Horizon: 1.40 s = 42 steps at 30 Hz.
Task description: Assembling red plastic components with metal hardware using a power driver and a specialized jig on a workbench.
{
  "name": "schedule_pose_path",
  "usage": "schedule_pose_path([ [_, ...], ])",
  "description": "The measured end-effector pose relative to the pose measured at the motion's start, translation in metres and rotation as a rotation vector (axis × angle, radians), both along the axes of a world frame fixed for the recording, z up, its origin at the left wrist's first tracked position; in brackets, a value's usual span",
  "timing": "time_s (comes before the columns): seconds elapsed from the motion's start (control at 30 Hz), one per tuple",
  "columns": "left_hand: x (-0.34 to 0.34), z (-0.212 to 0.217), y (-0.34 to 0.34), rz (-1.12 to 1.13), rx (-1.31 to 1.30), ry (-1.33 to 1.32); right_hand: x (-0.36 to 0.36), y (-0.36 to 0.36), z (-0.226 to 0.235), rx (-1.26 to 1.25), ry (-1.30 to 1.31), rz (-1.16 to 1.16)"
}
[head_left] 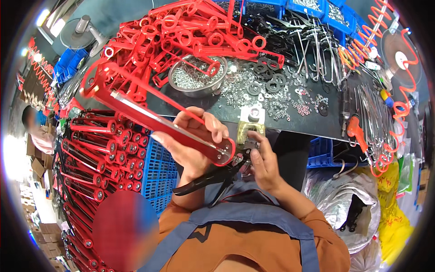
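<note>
A brown shirt [244,226] with a blue apron [258,216] over it is nearest. At the left is a big stack of red frames with shiny parts [97,147]; those look done. Next is a blue crate [158,181]. Loose red frames [181,34] sit in a heap on the surface [324,124] and look bare, so lots seem left to do. One red frame [149,119] is up in the air, slanting in front of the heap. The left hand [192,159] grips it near its low end. Below that end is a black handle [201,181]; the right hand [266,165] pinches its metal end. I can't tell if they are joined, so this one looks part done. Further right are little washers [277,105] and an orange tool [357,131].
</note>
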<state>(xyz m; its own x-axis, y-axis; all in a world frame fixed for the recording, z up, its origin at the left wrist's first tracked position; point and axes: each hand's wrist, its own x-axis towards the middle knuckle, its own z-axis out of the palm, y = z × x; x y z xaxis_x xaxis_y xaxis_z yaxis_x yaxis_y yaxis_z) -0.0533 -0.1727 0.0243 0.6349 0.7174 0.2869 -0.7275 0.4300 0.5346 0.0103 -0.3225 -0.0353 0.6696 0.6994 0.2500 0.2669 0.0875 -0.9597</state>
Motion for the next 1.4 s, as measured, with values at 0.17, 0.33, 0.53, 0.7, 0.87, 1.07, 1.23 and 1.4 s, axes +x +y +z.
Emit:
schedule_pose_path([
  [0.17, 0.011, -0.039, -0.008, -0.044, 0.288, -0.018, 0.080, 0.026, -0.004, -0.282, -0.551, -0.277],
  [0.33, 0.054, -0.096, -0.023, 0.014, 0.683, 0.201, 0.116, 0.051, -0.036, -0.453, -0.781, -0.239],
  [0.53, 0.060, -0.096, -0.021, 0.049, 0.735, 0.249, 0.125, 0.031, -0.007, -0.010, -0.309, -0.347],
  [0.7, 0.057, -0.099, -0.020, 0.052, 0.781, 0.253, 0.122, 0.023, 0.064, 0.196, -0.642, -0.361],
  [0.87, 0.062, -0.098, -0.021, -0.009, 0.715, 0.247, 0.152, -0.003, 0.005, -0.092, -0.637, -0.310],
  [1.07, 0.063, -0.094, -0.023, 0.049, 0.695, 0.218, 0.113, -0.008, -0.044, -0.216, -0.905, -0.127],
  [1.23, 0.062, -0.095, -0.021, 0.018, 0.748, 0.282, 0.119, -0.007, -0.040, -0.044, -0.740, -0.140],
  [1.4, 0.057, -0.095, -0.019, 0.083, 0.779, 0.250, 0.096, 0.011, 0.090, 0.453, -0.914, -0.077],
])
